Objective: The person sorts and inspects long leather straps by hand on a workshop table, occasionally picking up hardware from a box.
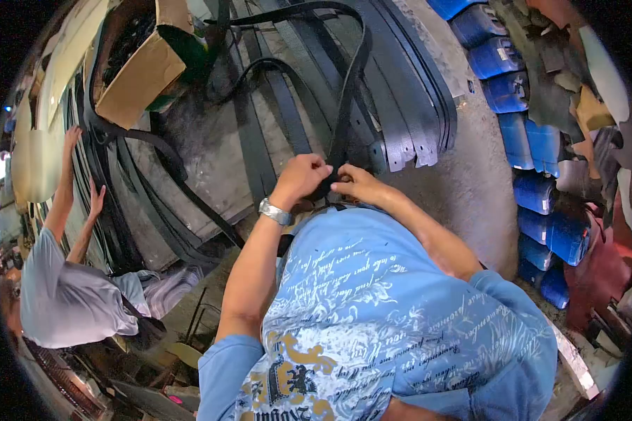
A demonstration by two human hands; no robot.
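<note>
A long black strap point(351, 77), which looks like a leather belt strip, loops up over the table and comes down to my hands at the table's near edge. My left hand point(304, 179), with a silver watch on its wrist, has its fingers closed on the strap. Opposite it, my right hand point(360, 186) pinches the strap close to my body. The strap's near end is hidden between my fingers and my shirt. Several black strips point(267, 119) lie side by side on the table just beyond my hands.
A stack of dark strips point(407, 91) with punched ends lies at the right. An open cardboard box point(144, 77) stands at the far left. A co-worker point(84, 295) handles strips at the left edge. Blue containers point(530, 140) line the floor at right, beside hanging leather pieces point(604, 245).
</note>
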